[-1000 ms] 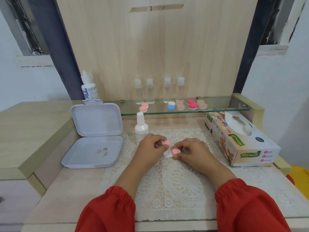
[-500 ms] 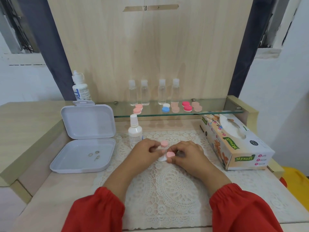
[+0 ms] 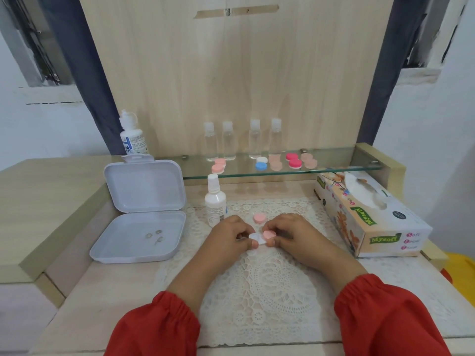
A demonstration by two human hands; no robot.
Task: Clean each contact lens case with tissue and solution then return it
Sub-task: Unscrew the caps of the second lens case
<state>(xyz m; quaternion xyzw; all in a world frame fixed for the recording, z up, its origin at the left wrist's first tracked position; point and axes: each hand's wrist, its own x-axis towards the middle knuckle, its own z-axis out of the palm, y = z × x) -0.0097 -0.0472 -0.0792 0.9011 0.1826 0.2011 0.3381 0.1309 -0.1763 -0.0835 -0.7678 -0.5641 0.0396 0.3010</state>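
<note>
A white contact lens case [image 3: 257, 238] sits between my hands on the lace mat [image 3: 259, 276]. My left hand [image 3: 228, 240] pinches its open white end. My right hand [image 3: 295, 236] grips the pink cap [image 3: 269, 235] on its other end. A loose pink cap [image 3: 259, 217] lies on the mat just behind. A white spray bottle [image 3: 215, 201] stands left of my hands. The tissue box [image 3: 370, 214] lies at the right. Several more lens cases [image 3: 264, 163] rest on the glass shelf [image 3: 334, 168].
An open white plastic box [image 3: 144, 214] with small bits inside lies at the left. A solution bottle [image 3: 132, 136] stands behind it. Several clear small bottles [image 3: 241, 140] line the shelf's back. A raised wooden ledge [image 3: 38, 201] borders the left side.
One pink cap has come off the case and now lies on the mat behind it. My left hand holds the bare white end. My right hand stays on the other cap.
</note>
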